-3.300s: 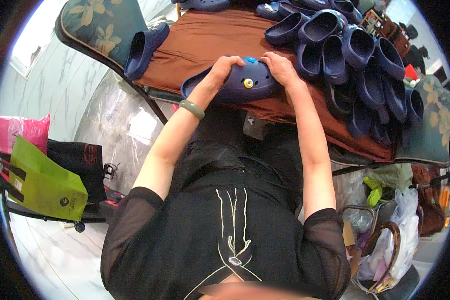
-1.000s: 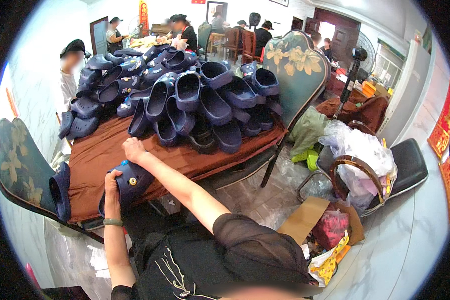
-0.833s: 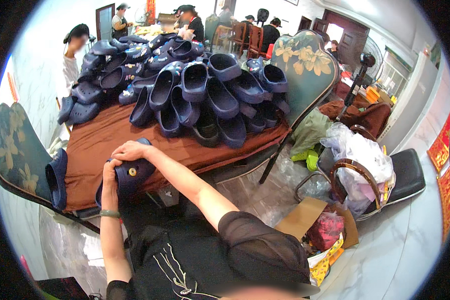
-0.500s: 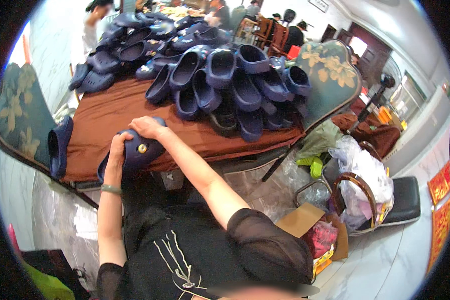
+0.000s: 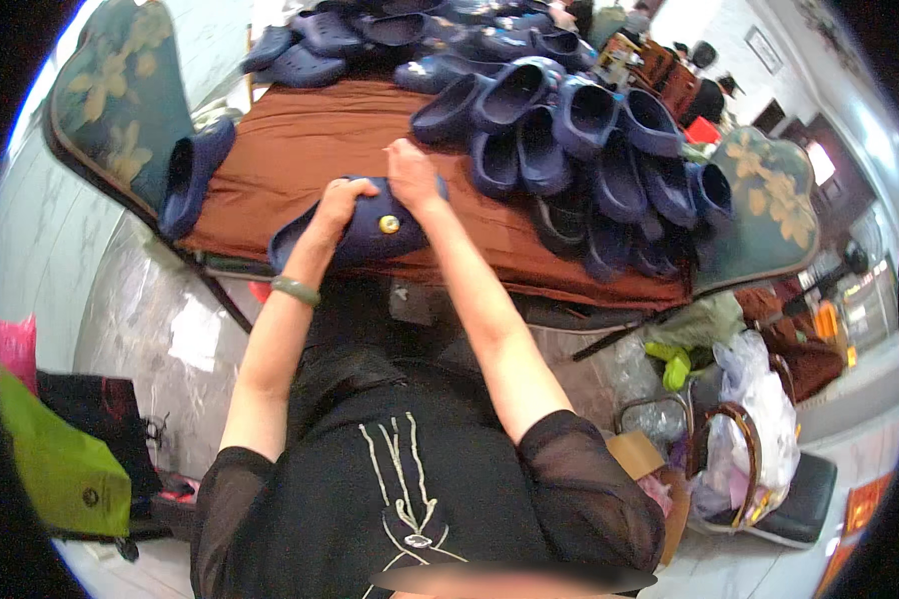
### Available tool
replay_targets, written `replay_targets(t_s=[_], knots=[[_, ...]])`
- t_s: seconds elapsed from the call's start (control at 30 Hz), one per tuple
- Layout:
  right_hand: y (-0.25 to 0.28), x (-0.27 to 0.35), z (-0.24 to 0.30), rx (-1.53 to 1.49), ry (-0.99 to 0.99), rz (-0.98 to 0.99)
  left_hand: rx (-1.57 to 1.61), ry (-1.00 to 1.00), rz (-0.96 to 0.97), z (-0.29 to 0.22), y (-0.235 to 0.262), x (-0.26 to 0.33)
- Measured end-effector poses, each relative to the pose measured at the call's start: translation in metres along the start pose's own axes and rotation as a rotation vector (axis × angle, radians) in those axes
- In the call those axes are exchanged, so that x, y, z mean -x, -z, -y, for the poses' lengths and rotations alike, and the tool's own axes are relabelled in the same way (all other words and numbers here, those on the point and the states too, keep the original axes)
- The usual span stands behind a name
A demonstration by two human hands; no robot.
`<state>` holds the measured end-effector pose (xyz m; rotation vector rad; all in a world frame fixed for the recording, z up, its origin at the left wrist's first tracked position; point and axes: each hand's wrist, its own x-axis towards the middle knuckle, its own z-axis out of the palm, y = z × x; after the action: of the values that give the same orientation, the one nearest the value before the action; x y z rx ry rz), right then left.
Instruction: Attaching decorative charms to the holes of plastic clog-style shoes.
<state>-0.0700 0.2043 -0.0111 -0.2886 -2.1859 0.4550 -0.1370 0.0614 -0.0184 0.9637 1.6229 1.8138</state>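
Note:
A navy clog (image 5: 370, 240) lies sideways at the near edge of the brown-covered table, its heel to the left and its toe to the right. A small round yellow-and-white charm (image 5: 390, 225) sits on its upper. My left hand (image 5: 338, 208) is closed on the clog beside the foot opening, thumb on the upper. At the far side of the toe my right hand (image 5: 413, 178) is closed against the clog; its fingertips are partly hidden. Another navy clog (image 5: 192, 180) leans at the table's left end. Several navy clogs (image 5: 541, 150) are heaped to the right.
The brown cloth (image 5: 300, 125) covers the table between two flower-patterned padded end boards (image 5: 120, 100). More clogs (image 5: 305, 68) are piled at the far side. To the right stand a black stool (image 5: 804, 499), a white plastic bag (image 5: 759, 439) and an open cardboard box (image 5: 637, 454). A green bag (image 5: 60, 469) is at left.
The view has swung, so the table sits higher and further right. My right hand has turned on the toe, its fingers now pointing away from me. My left hand keeps its hold.

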Motion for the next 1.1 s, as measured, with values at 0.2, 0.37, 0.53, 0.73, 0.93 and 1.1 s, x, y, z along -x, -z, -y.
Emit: replay_targets(t_s=[0.2,0.37,0.53,0.73,0.93,1.1], knots=[[0.038,0.030,0.023,-0.214,0.066,0.154,0.180,0.015,0.003,-0.002,-0.007,0.006],[0.062,0.048,0.039,-0.169,0.319,0.299,0.225,-0.044,-0.036,0.001,-0.002,0.006],[0.061,0.054,0.032,-0.022,0.417,0.280,0.212,0.028,-0.025,-0.003,-0.004,0.005],[0.042,0.056,0.036,0.136,0.425,0.082,0.316,0.081,0.008,0.001,-0.008,0.011],[0.028,0.055,0.026,0.199,0.340,-0.024,-0.044,-0.147,0.098,0.011,-0.006,0.011],[0.024,0.044,0.021,0.222,0.171,-0.024,-0.010,-0.232,0.023,0.018,-0.009,0.007]])
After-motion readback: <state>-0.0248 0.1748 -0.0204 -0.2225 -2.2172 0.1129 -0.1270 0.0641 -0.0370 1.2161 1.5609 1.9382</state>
